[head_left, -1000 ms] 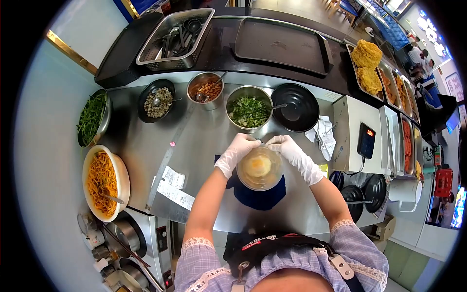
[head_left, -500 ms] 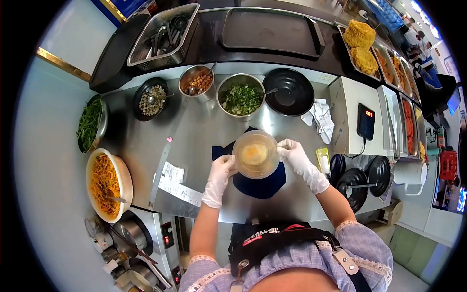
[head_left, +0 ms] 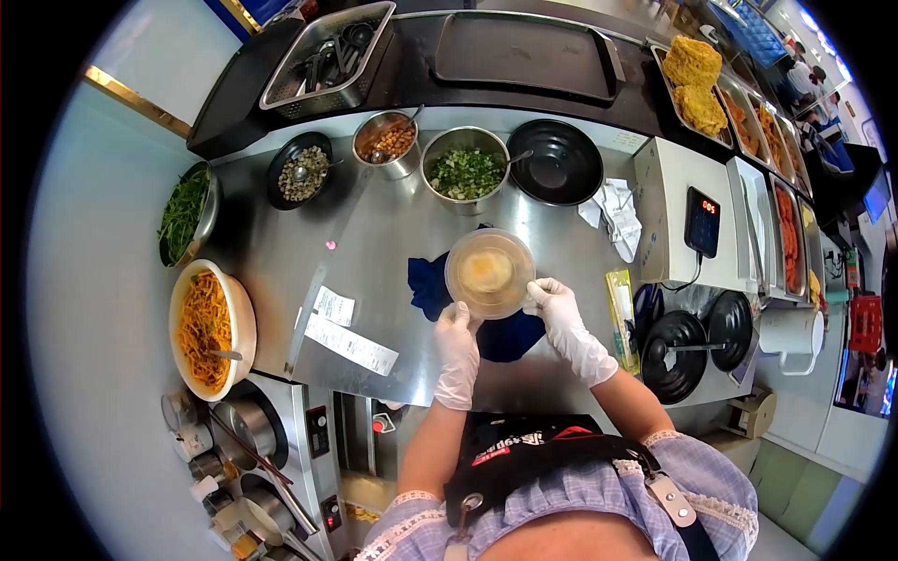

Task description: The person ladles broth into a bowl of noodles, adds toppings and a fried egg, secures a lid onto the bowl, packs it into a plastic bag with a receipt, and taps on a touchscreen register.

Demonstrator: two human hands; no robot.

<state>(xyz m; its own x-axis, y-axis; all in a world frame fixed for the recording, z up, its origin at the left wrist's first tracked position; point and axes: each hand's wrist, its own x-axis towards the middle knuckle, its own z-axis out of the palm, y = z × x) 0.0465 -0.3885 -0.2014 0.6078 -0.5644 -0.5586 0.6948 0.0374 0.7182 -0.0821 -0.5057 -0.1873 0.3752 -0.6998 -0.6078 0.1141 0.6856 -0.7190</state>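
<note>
Two gloved hands share a clear round tub at the middle of the frame, something pale with an orange centre inside it. The left hand (head_left: 457,351), fingers bent nearly closed, grips the lower left rim of the tub (head_left: 490,290); the right hand (head_left: 564,323) pinches its lower right edge. Beneath lies a dark blue cloth (head_left: 514,341); whether the tub touches it, I cannot tell.

Just above stand a steel pot of chopped greens (head_left: 463,205) and a wide black bowl (head_left: 556,161), with crumpled paper (head_left: 617,220) to the right. Printed slips (head_left: 351,346) lie left of centre, and a cream bowl of orange shreds (head_left: 245,323) sits at far left. Right of the hands are a yellow packet (head_left: 619,313) and stacked black dishes (head_left: 673,379).

The shiny steel counter (head_left: 393,243) meets a dark ledge with a black tray (head_left: 524,56) at the top. A pale wall (head_left: 103,280) fills the left; people appear small at upper right.
</note>
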